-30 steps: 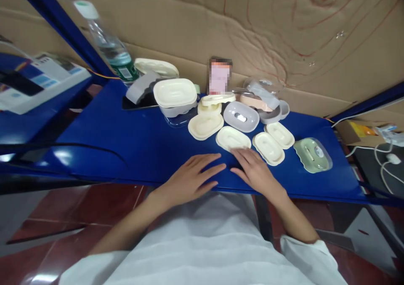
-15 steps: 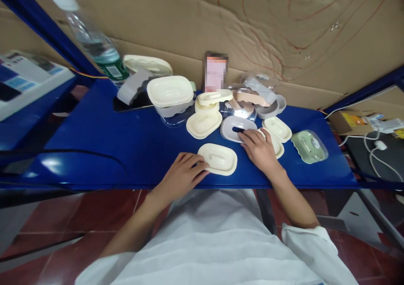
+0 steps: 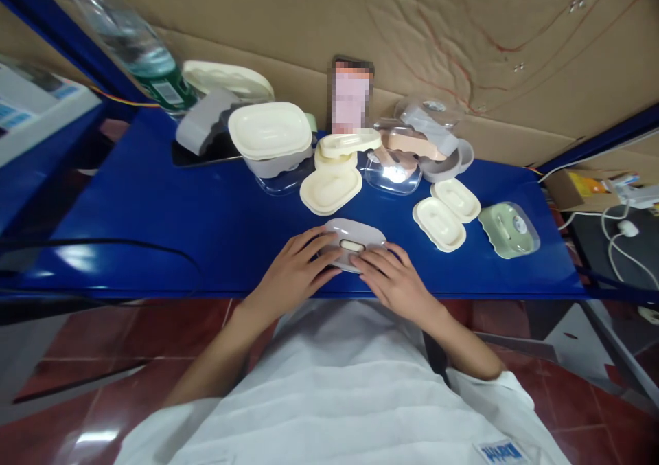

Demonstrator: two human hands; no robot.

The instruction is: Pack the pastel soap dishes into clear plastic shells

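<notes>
A grey oval plastic cover (image 3: 356,229) with a slot in its middle lies near the front edge of the blue table. Something cream (image 3: 351,246) shows through the slot; the rest of it is hidden under the cover. My left hand (image 3: 297,262) grips the cover's left end, fingers on its top and rim. From the right, my right hand (image 3: 395,279) presses its fingers on the right end. Behind it rest a cream oval tray (image 3: 331,189) and a cream wavy-edged piece (image 3: 350,143). Two cream oval trays (image 3: 439,223) overlap at the right.
A cream tray stacked on a grey piece (image 3: 270,130) stands back left, near a water bottle (image 3: 149,63). A phone (image 3: 351,97) leans on the cardboard. Clear and brown plastic parts (image 3: 406,142) pile up behind. A green box with a clear lid (image 3: 507,231) sits right.
My right hand has brought the grey cover left and toward me, over the cream tray by my left hand. Both hands now hold it. The view has shifted slightly.
</notes>
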